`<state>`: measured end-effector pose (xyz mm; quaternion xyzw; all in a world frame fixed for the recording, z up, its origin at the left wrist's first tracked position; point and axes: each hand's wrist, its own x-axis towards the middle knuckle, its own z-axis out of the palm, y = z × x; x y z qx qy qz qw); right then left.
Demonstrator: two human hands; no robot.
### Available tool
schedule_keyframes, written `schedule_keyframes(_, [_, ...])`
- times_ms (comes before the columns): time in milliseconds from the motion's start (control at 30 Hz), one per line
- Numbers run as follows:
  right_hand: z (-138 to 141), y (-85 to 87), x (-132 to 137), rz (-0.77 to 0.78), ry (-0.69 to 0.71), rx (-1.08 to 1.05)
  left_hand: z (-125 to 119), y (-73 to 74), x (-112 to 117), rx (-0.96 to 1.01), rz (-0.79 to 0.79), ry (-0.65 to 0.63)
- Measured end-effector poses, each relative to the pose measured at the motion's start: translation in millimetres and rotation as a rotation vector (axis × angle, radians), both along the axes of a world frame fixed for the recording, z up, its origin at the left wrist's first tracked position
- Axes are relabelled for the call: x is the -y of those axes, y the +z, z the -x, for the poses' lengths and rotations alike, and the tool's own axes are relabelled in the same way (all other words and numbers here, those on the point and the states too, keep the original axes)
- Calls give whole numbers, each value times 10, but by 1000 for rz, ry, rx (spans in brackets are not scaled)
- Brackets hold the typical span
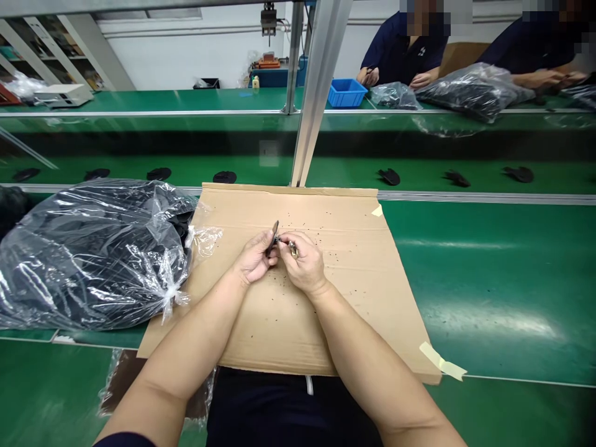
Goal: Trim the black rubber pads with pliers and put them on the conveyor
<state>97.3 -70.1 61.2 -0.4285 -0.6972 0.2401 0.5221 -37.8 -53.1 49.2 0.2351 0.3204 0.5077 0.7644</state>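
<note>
My left hand [257,256] is closed around a thin black part [274,239], held on edge above the cardboard sheet [372,261]. Against that part, my right hand [303,259] pinches a small metal tool with a brass-coloured end [293,249]. Its tip meets the black part between the two hands; the fingers hide most of the tool, so its kind does not show. Tiny black scraps [331,253] lie scattered over the cardboard under and around both hands.
A large clear plastic bag of black parts [97,254] overlaps the cardboard's left edge. Several black parts [225,177] lie spaced along the green belt beyond. A metal post [321,93] rises behind the cardboard. Two people work across, near a blue bin [347,93].
</note>
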Motion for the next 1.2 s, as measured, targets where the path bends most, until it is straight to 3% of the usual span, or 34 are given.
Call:
schedule_keyframes(167, [-33, -42, -56, 113, -34, -151, -95, -11, -60, -48, -122, 298])
schedule_keyframes(333, [-40, -73, -108, 224, -24, -76, -133, -26, -55, -92, -202, 342])
schedule_keyframes(500, [-100, -8, -267, 278, -157, -97, -135, -97, -85, -229, -210, 397])
schedule_keyframes(667, [-100, 340, -683, 163, -248, 255, -126, -157, -170, -277, -107, 523])
schedule_keyframes(800, [173, 672, -1209, 89, -305, 610, -128, -153, -195, -309, -83, 526])
schedule_keyframes(900, [454, 825, -1644, 87, -399, 806, -130, -156, -190, -335, -89, 504])
schedule_keyframes(1033, [801, 798, -1991, 144, -492, 1006, -111, -188, -189, -363, -109, 463])
schedule_keyframes(1200, [975, 506, -1751, 125, -245, 1128, -89, -216, -192, -400, -91, 431])
